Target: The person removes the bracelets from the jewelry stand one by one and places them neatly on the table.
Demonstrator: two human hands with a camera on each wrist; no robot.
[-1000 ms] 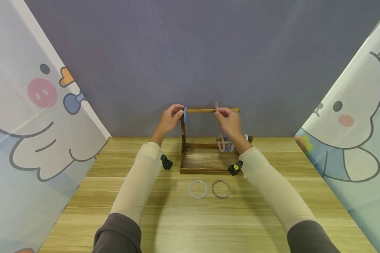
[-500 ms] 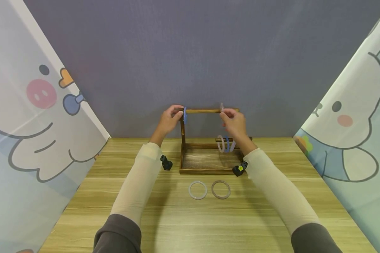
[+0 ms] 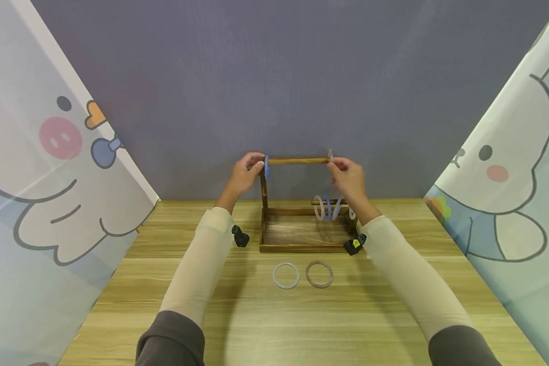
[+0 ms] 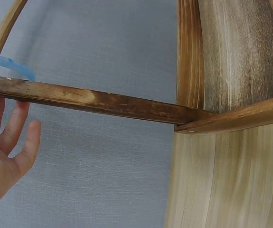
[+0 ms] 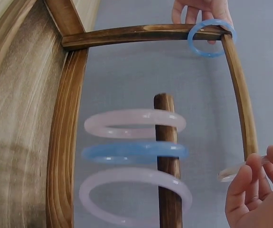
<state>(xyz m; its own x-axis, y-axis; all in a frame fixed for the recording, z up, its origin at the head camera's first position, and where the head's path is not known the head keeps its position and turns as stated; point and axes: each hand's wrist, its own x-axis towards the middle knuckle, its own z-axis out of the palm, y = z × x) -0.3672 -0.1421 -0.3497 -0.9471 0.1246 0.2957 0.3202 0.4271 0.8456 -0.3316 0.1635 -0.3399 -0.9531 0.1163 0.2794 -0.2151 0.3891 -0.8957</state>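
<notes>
My left hand (image 3: 243, 175) holds the upper left corner of the wooden rack (image 3: 264, 190), its fingertips against the post in the left wrist view. Beside them a blue bangle (image 3: 267, 168) hangs on the top bar (image 3: 297, 161). Near that bar's right end, my right hand (image 3: 349, 180) pinches a clear bangle (image 5: 229, 172) between thumb and fingers; whether the bangle encircles the bar is hard to tell. On the lower peg (image 5: 170, 204) hang several bangles, among them a pink one (image 5: 141, 116), a blue one (image 5: 134, 150) and a pale purple one (image 5: 127, 175).
A white bangle (image 3: 275, 282) and a brownish bangle (image 3: 309, 280) lie flat on the wooden table (image 3: 302, 325) in front of the rack's tray (image 3: 302, 248). A grey wall (image 3: 274, 76) stands behind, with printed cartoon panels at both sides.
My right hand has moved right along the top bar with the clear bangle, uncovering more of the bar to its left. The left hand has stayed at the rack's corner.
</notes>
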